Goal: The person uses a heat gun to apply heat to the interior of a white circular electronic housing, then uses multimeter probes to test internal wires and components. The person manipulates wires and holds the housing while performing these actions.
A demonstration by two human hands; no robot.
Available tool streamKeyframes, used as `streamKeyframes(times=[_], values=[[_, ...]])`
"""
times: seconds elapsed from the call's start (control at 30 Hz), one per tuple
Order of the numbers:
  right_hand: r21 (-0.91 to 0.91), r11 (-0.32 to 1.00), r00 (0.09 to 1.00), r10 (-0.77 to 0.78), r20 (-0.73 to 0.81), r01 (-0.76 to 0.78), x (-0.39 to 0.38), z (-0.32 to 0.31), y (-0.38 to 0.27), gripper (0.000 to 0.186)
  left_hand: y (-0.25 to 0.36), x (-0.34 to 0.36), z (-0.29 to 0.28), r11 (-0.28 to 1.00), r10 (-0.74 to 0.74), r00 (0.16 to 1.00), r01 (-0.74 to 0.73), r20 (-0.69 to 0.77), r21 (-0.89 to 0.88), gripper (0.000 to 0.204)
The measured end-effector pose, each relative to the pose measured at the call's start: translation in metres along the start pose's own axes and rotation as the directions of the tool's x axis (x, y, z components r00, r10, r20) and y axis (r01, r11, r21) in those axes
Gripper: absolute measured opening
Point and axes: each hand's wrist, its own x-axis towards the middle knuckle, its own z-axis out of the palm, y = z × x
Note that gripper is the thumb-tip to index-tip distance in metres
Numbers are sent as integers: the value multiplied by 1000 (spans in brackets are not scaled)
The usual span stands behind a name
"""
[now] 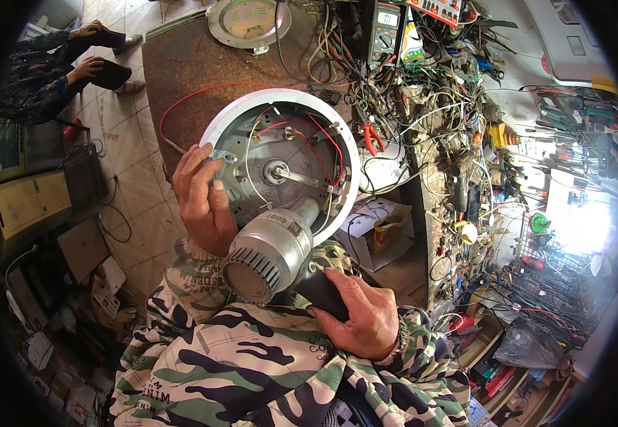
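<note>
Tilted up in front of me is a round appliance body (234,191) with a white rim, its metal inside exposed with red and white wires and a central bracket. My left hand (203,196) grips its left rim, fingers over the edge near a small clear-plated tab. My right hand (361,312) is closed around the black handle of a heat gun (270,250). The heat gun's silver barrel lies across the lower part of the opening, its narrow nozzle pointing into the body and its vented back end toward me. Whether the nozzle touches anything inside I cannot tell.
A round metal cover (250,23) lies at the far edge of the brown bench (181,60). To the right are red-handled pliers (373,139), a multimeter (385,35), tangled wires and an open carton (387,238). Another person (60,71) sits at the far left.
</note>
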Motion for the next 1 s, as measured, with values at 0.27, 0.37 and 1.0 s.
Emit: streamKeyframes(times=[0.27,0.37,1.0], values=[[-3,1000,1000,-6,12,6,-1,-3,1,62,0,0,1,1000,-5,1000,5,-6,-7,32],[2,1000,1000,6,19,-6,-1,-2,1,63,-1,0,0,1000,0,1000,0,-5,-2,33],[-3,999,999,-35,9,35,-1,-2,6,61,0,1,0,1000,3,1000,-3,-23,3,30]])
